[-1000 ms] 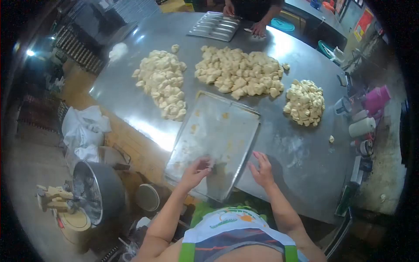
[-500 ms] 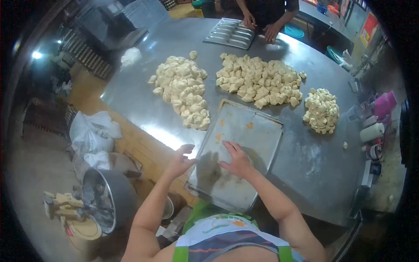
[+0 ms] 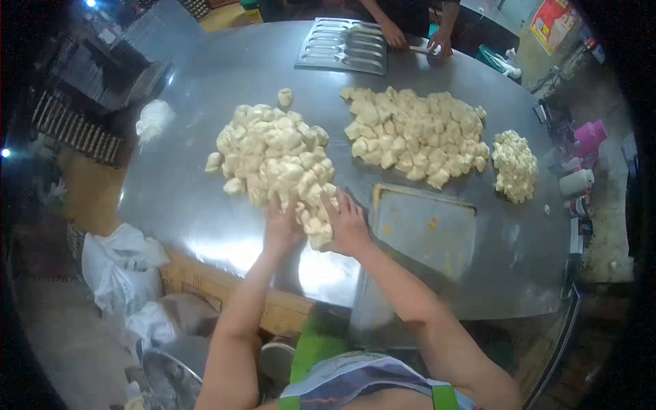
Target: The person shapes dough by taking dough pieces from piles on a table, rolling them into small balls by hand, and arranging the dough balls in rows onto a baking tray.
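Observation:
A heap of pale dough pieces (image 3: 266,147) lies on the metal table to the left of centre. At its near tip, my left hand (image 3: 281,227) rests against the left side, fingers stretched forward onto the dough. My right hand (image 3: 348,224) touches the same tip from the right, its fingers spread. Several dough pieces show between the two hands; neither hand is visibly closed round a piece. Right beside my right forearm lies a flat baking tray (image 3: 444,236) with some orange-brown residue, partly covered by that arm.
Another dough heap (image 3: 417,133) and a heap of smaller pieces (image 3: 516,167) lie to the right. Across the table (image 3: 205,75), a co-worker's hands (image 3: 393,35) hold a light stick-like tool near a moulded baking pan (image 3: 342,46). White flour (image 3: 154,119) sits at far left.
Both my hands have moved from over the baking tray, forward onto the near tip of the left dough heap. The view has shifted. The co-worker's hands now hold a stick-like tool by the pan.

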A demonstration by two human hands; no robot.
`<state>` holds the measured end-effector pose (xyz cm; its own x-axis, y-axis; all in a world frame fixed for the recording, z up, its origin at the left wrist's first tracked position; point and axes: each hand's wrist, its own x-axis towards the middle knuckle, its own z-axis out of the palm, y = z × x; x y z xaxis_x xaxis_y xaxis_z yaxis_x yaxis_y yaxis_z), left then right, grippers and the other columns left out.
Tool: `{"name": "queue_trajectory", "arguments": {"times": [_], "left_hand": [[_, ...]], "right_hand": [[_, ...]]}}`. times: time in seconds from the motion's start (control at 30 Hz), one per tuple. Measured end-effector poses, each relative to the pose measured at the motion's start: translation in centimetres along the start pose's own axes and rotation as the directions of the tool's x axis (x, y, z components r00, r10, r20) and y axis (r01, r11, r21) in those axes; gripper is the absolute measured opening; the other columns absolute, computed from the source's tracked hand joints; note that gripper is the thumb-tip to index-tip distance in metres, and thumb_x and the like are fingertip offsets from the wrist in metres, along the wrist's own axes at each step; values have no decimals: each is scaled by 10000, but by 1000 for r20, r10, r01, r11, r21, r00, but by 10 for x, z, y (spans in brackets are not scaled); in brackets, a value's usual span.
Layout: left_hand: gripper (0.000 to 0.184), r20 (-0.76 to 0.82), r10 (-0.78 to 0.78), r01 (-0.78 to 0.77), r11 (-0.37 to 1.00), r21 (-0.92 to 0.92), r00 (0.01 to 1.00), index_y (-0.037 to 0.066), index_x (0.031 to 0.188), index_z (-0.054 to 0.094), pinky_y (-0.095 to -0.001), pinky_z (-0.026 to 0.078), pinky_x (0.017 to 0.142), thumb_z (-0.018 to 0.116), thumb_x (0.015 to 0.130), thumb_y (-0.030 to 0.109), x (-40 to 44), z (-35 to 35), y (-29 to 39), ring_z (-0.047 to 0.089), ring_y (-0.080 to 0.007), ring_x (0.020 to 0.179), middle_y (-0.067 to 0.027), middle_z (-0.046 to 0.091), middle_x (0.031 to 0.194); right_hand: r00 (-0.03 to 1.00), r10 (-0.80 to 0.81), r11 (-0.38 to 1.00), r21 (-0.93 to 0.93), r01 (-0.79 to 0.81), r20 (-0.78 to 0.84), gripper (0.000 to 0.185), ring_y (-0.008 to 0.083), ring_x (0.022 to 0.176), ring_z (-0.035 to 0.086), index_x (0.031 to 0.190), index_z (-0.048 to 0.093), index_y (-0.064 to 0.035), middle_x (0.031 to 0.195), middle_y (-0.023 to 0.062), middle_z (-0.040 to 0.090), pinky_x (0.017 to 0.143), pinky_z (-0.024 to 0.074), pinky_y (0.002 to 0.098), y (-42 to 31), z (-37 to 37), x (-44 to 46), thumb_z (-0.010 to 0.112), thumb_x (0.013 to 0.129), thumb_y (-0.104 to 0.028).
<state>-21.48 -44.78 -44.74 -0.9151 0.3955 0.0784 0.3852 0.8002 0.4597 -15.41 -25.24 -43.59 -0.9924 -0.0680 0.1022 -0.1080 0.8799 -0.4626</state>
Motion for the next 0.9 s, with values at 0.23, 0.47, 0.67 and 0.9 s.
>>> {"name": "queue_trajectory", "arguments": {"times": [0.23,0.47,0.67,0.9], "left_hand": [[634,-38,-81,42,801,-597,996,49,1315,542,-400,455,982,708,703,37,44,-10,-16,587,-346,1108,-193,611,1172],[674,124,-120,152,270,-951,985,15,1348,482,-318,546,834,752,730,18,84,-146,-4,641,-199,1003,-118,632,1149],[650,-170,61,-179,442,-879,984,11,1348,495,-300,547,796,751,754,77,190,-246,-21,648,-188,965,-127,645,1110],[871,-12,2,-5,945,-327,1000,28,1468,374,-388,389,1071,792,750,292,183,-172,-103,450,-313,1322,-192,465,1436]], "right_hand": [[953,160,244,925,-291,258,948,217,1205,519,1425,408,-82,1322,84,529,990,457,366,15,-3,65,881,604,-110],[997,-79,419,908,25,9,952,167,1190,528,1411,421,-44,1283,50,550,1028,443,334,-57,-97,134,860,568,-4],[969,-202,351,913,208,-143,1082,227,1220,520,1502,263,-26,1390,147,485,1048,422,334,-90,-142,256,835,584,-43],[970,123,900,435,-20,-210,1006,336,1247,519,1490,337,-87,1386,200,498,1038,430,382,-49,-85,256,863,649,-259]]}}
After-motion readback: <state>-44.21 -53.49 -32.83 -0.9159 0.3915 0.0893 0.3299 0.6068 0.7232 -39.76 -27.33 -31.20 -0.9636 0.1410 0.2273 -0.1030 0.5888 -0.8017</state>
